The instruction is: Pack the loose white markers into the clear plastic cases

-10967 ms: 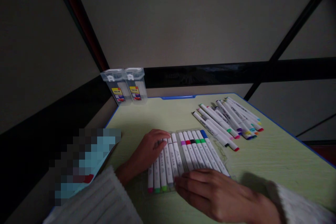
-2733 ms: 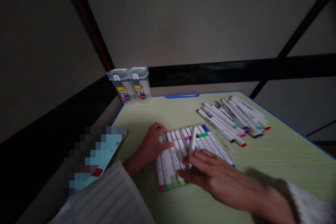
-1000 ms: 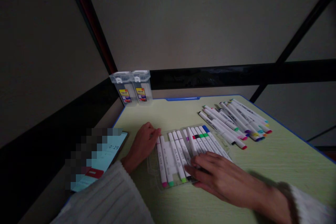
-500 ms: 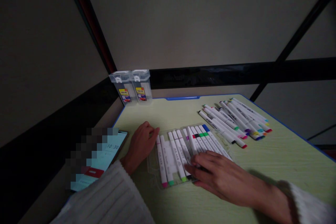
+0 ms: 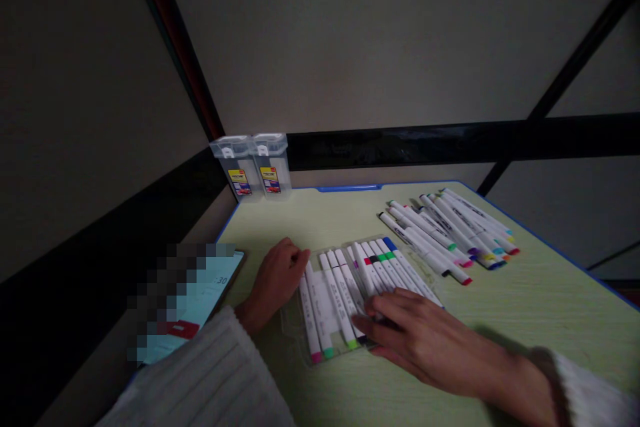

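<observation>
A clear plastic case (image 5: 294, 322) lies on the table, holding a row of white markers (image 5: 341, 297) with coloured ends. My right hand (image 5: 417, 337) is over the row's lower right part, thumb and fingers closed around the lower end of a white marker (image 5: 367, 271). That marker's upper end leans over its neighbours. At the case's upper left corner is my left hand (image 5: 277, 280), fingers curled in beside the tops of the leftmost markers. Its fingertips are partly hidden, and whether they grip anything does not show.
A loose pile of markers (image 5: 443, 230) lies at the right rear. Two clear lidded boxes (image 5: 255, 167) stand at the back left corner. By the left edge is a lit device screen (image 5: 200, 307). The table (image 5: 525, 307) has a blue rim and meets a wall.
The view has shifted slightly. My left hand has moved a little right and down, now covering the top of the leftmost marker. My right hand stays almost the same on its marker.
</observation>
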### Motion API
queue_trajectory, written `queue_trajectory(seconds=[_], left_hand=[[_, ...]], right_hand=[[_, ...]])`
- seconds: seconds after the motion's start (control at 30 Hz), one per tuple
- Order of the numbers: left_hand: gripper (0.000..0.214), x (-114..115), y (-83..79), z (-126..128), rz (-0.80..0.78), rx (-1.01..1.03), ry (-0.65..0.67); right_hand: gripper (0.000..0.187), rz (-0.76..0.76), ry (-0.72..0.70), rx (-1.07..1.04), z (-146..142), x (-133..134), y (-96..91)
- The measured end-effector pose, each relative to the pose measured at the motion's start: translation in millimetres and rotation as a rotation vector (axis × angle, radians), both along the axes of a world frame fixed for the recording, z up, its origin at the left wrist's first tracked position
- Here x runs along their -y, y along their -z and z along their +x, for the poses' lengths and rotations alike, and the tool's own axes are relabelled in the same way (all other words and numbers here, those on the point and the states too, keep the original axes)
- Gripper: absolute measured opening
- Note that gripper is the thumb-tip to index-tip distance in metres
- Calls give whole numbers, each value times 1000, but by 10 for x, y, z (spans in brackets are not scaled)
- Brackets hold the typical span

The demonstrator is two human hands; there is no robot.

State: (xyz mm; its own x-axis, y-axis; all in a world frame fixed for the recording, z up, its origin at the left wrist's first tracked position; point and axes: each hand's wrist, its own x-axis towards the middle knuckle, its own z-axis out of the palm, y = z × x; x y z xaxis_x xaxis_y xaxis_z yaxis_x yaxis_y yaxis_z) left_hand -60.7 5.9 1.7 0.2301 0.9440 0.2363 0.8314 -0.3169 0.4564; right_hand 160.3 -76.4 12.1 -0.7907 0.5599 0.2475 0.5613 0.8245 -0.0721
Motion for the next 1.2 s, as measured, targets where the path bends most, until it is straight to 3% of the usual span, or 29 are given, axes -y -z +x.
queue_trajectory(seconds=[0.17, 0.4, 0.53, 0.8, 1.03, 1.2], left_hand=[[27, 26, -85, -19, 61, -74, -38], [33, 44, -165, -39, 12, -122, -64], [32, 25, -137, -38, -25, -81, -60], [30, -81, 31, -59, 29, -4, -33], [28, -161, 86, -50, -42, 72, -69], [29, -112, 36, -36, 60, -5, -46]], right_hand=[[23, -8, 13, -2, -10, 4, -10], [22, 65, 47, -21, -12, 25, -2], [23, 131, 56, -41, -50, 56, 17], [24, 250, -80, -62, -219, 152, 92], [31, 263, 6, -222, -314, 158, 164], [28, 301, 57, -218, -322, 155, 178]])
